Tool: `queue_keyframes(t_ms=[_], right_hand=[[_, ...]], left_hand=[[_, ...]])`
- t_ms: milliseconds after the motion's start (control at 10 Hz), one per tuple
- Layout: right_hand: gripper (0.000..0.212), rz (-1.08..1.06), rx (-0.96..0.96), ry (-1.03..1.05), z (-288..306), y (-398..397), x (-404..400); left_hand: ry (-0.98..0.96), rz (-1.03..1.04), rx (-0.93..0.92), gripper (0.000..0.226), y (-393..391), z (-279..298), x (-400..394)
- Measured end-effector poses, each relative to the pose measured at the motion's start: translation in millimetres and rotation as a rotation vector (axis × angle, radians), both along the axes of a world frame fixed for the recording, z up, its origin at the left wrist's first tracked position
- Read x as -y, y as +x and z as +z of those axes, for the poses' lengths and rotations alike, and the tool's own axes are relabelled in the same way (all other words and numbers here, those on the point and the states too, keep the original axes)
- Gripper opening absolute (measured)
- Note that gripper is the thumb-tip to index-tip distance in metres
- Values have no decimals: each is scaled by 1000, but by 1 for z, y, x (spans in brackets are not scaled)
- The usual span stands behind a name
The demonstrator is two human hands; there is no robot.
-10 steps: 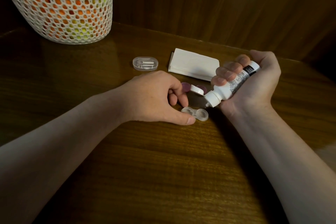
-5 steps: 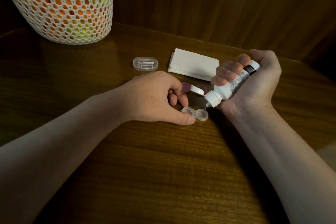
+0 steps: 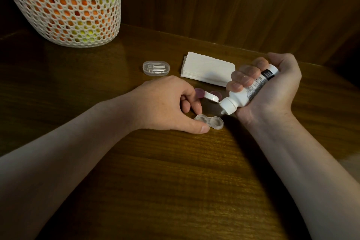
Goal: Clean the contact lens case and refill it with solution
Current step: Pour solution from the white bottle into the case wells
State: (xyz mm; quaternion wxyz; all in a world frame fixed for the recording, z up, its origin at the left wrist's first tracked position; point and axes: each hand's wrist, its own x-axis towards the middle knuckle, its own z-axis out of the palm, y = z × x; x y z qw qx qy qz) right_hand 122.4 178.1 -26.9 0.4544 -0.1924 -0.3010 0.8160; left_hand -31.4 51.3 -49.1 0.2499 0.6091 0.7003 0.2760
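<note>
The open lens case [image 3: 209, 121] on the counter [image 3: 175, 181] is pinched by the left hand [image 3: 167, 105] while the tilted solution bottle [image 3: 251, 89], gripped by the right hand [image 3: 272, 87], is judged to need squeezing over the right well.

My left hand [image 3: 165, 105] rests on the dark wooden tabletop [image 3: 175, 181], thumb and fingers pinching the left well of the clear plastic two-well lens case [image 3: 210, 121]. My right hand [image 3: 272, 87] grips the white solution bottle [image 3: 251, 89], tilted nozzle-down just above the case's right well, flip cap open. Beyond lie two purple round caps [image 3: 199, 92], a folded white tissue [image 3: 208, 71], a small clear oval box [image 3: 156, 67] and, far left, a white mesh basket [image 3: 64, 5].
</note>
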Motion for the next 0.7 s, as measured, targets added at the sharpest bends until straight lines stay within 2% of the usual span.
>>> queue_keyframes(t_ms=[700], right_hand=[[44,7,9,16,0,0,0]], left_hand=[[4,0,13,35,0,-1,0]])
